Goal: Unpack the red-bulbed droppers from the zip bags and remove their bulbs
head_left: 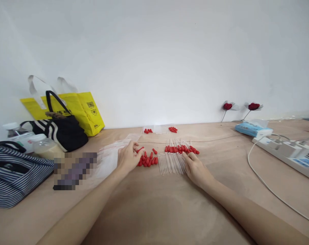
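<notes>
Between thumb and fingers, my left hand (pixel 126 158) pinches a red rubber dropper bulb (pixel 140 149). Just to its right lies a pile of loose red bulbs (pixel 148 162). My right hand (pixel 198 169) has its fingers closed on the end of a thin clear dropper tube (pixel 179 153), mostly hidden by the fingers. Beside that hand, a row of bare clear tubes (pixel 169 164) lies on the wooden table (pixel 149 204). Behind them is a row of droppers with red bulbs fitted (pixel 178 149), bulbs toward me.
Clear plastic bags (pixel 107 158) lie left of my left hand. More red-bulbed droppers (pixel 160 129) rest by the wall. A yellow bag (pixel 90 114), black bag (pixel 67 132) and bottles stand left. Tissues (pixel 252 129), a power strip (pixel 284 153) and a white cable (pixel 259 178) are right.
</notes>
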`<state>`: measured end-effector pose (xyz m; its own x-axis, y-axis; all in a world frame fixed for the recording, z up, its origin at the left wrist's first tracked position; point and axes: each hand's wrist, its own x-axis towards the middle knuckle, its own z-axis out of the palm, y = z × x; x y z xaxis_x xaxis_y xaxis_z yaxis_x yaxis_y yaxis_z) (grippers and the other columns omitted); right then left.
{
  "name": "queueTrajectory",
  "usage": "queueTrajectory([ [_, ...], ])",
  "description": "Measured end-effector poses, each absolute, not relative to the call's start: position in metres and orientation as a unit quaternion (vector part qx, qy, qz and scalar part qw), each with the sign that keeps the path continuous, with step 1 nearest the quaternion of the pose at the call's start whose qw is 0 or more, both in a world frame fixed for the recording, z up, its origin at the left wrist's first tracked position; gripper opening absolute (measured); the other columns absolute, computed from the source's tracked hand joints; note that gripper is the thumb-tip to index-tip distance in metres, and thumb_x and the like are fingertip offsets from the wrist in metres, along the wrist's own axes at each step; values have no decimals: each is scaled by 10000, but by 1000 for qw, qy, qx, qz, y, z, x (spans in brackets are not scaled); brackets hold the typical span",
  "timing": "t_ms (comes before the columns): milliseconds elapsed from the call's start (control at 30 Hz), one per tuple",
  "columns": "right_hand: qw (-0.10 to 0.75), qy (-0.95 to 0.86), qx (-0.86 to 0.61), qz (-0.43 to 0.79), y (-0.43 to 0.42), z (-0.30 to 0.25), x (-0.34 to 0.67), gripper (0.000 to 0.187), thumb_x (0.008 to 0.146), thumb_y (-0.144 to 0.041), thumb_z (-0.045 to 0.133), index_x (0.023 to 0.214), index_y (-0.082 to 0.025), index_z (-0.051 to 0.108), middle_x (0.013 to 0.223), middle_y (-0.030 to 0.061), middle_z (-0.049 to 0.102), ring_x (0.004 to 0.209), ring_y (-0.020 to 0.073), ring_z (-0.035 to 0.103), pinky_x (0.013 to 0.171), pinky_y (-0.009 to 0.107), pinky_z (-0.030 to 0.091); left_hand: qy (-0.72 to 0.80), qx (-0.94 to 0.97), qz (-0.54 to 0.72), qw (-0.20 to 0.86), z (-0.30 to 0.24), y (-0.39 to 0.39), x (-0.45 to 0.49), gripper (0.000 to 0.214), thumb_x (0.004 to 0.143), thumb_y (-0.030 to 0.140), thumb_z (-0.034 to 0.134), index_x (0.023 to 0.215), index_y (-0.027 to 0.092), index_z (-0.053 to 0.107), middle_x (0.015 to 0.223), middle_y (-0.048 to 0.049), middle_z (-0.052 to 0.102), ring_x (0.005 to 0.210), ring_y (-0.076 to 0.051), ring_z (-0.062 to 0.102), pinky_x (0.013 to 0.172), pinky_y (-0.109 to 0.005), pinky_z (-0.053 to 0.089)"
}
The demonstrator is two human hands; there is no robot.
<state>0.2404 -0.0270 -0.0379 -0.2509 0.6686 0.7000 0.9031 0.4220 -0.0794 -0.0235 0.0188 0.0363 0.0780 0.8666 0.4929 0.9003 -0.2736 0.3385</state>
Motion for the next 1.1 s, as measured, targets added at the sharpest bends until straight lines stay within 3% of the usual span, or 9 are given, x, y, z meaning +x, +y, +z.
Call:
queueTrajectory([
  [300,350,-748,-552,-117,-25,-44,254,274,707,4,333,878,-157,475,807,88,571,667,179,554,595,277,424,-586,-788,-172,75,32,45,2,209,733,402,488,705,196,508,722,-2,633,714,-189,565,815,-398,272],
  [500,354,-740,-558,-128,-23,-47,249,263,653,9,351,810,-162,474,760,82,536,691,187,534,604,279,415,-591,-792,-135,70,37,55,10,349,697,491,507,534,182,501,563,-9,585,646,-201,551,813,-427,254],
  [633,380,-735,-544,-142,-19,-50,244,287,626,13,367,804,-160,511,754,93,518,707,200,519,615,299,418,-562,-800,-184,101,42,36,9,376,758,478,456,532,178,489,585,-4,585,634,-175,531,809,-408,259],
  [800,386,-735,-544,-122,-12,-57,237,325,629,11,363,848,-135,553,709,80,502,685,193,495,628,308,419,-416,-862,-249,149,26,-12,8,328,772,374,493,515,173,467,561,6,555,624,-144,484,815,-383,275],
  [1100,401,-724,-547,-122,-6,-55,239,196,795,-128,364,801,-147,559,712,80,506,683,192,499,617,300,423,-368,-879,-284,110,-2,-38,4,322,777,304,508,499,165,422,498,32,488,578,-118,449,830,-388,293],
])
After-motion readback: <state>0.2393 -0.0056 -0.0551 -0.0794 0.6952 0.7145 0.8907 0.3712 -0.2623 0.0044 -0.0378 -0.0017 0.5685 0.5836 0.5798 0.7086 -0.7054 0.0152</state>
